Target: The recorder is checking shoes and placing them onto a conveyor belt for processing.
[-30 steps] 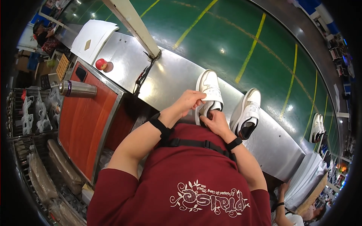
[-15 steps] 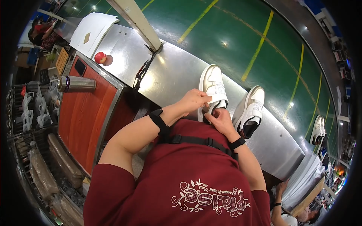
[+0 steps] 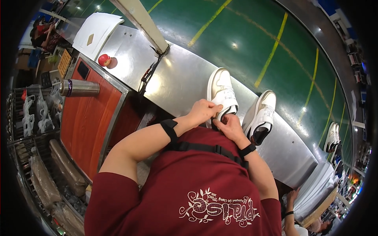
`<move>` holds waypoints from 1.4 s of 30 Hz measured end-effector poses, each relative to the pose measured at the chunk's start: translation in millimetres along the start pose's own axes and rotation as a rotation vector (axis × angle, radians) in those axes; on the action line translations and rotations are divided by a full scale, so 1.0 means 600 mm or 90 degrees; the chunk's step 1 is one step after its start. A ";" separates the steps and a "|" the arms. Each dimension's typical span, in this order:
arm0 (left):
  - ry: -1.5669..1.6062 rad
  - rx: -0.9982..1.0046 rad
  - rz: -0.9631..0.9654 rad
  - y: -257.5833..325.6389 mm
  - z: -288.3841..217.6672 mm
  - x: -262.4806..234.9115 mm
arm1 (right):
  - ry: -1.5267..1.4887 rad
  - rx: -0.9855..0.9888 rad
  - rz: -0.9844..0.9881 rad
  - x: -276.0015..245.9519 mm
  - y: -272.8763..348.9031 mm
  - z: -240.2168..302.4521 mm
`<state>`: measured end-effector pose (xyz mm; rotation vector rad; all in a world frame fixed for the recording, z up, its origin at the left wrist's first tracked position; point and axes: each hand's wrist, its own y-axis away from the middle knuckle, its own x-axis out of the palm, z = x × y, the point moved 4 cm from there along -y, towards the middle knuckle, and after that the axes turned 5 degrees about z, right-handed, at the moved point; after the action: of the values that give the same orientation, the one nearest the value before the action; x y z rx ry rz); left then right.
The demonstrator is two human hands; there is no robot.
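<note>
A white sneaker [image 3: 221, 82] stands on the metal ledge in front of me, toe pointing away, its dark-lined opening toward my body. My left hand [image 3: 203, 112] is closed, thumb and fingers pinching the sneaker's white tongue or upper edge on its left side. At the heel end, my right hand [image 3: 231, 128] has its bent fingers at the collar; the fingertips are partly hidden in the opening. Just right of that hand, a matching white sneaker [image 3: 264, 112] rests untouched, with a strap across its top and a dark inside.
Beyond the metal ledge [image 3: 185, 74] runs a green belt [image 3: 248, 35] with yellow lines. A pale post [image 3: 143, 23] with dark cords rises at left. A red apple [image 3: 104, 60], white sheets [image 3: 96, 33] and a steel flask [image 3: 80, 87] lie leftward. Another person's hand [image 3: 292, 196] shows lower right.
My left hand has shifted slightly at the sneaker's edge, and its forearm has moved a little. The belt's yellow lines have slid slightly right. Both sneakers stay nearly in place.
</note>
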<state>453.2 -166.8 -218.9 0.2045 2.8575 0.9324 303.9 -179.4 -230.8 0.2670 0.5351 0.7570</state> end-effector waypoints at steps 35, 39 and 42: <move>-0.249 0.232 -0.158 -0.059 0.071 -0.047 | 0.371 -0.029 -0.234 -0.057 0.082 -0.027; -0.429 0.294 -0.281 -0.056 0.096 -0.094 | 0.459 -0.040 -0.297 -0.089 0.164 0.010; -0.559 0.345 -0.334 -0.043 0.102 -0.098 | 0.489 0.001 -0.269 -0.091 0.184 -0.002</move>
<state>518.5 -162.2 -278.5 -0.0799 2.0788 -0.0673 206.5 -140.5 -166.0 -0.1536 1.2716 0.4230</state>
